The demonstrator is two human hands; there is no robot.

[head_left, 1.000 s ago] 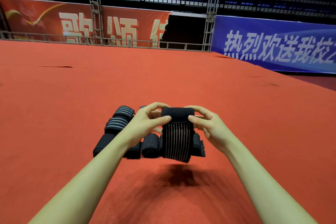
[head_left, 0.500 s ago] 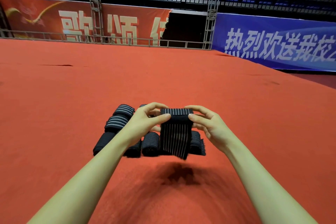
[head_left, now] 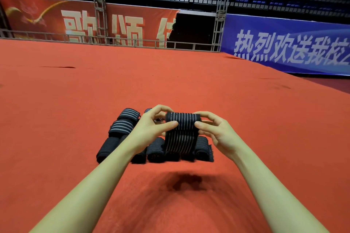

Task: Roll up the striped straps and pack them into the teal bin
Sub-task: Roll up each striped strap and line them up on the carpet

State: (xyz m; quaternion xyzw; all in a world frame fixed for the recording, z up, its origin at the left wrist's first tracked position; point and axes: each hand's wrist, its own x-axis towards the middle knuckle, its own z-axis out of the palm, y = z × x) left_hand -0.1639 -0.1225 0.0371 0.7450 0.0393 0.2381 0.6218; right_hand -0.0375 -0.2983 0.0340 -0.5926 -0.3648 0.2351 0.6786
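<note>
I hold a black strap with thin grey stripes (head_left: 181, 134) in the air above the red carpet. Its top is wound into a roll, and a short tail hangs down from it. My left hand (head_left: 151, 128) pinches the roll's left end and my right hand (head_left: 216, 130) pinches its right end. Behind and below it, several rolled striped straps (head_left: 123, 125) lie bunched together on the carpet. No teal bin is in view.
Red carpet (head_left: 75, 100) stretches all around and ahead. A metal rail (head_left: 113, 40) with a red banner stands at the far edge, a blue banner (head_left: 287, 45) runs along the right, and a darker floor strip shows beyond the carpet's right edge.
The hanging tail of the strap has grown shorter as the roll at the top took up more of it. Both hands stay at about the same place.
</note>
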